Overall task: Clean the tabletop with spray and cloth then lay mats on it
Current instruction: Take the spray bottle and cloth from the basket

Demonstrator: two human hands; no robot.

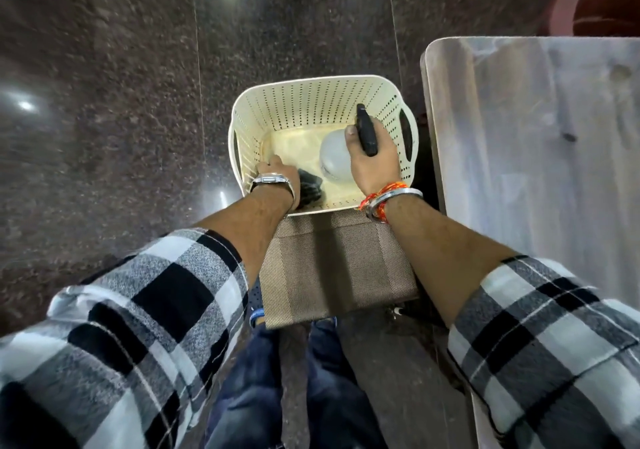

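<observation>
Inside one basket (277, 102), right fingers (349, 132) clamp one spray bottle (334, 157); left fingers hidden.

The perforated basket (311, 102) stands on the floor (104, 102), just left of the tabletop (536, 137). In the basket, the spray bottle (334, 157) lies toward its right side and the cloth (310, 189) at its near left corner. The folded mats (332, 268) lie just before the basket.

My right grip (372, 157) clasps the spray bottle (337, 156) inside the perforated basket (311, 98); my left grip (277, 171) reaches the dark cloth (310, 189) beside it.
</observation>
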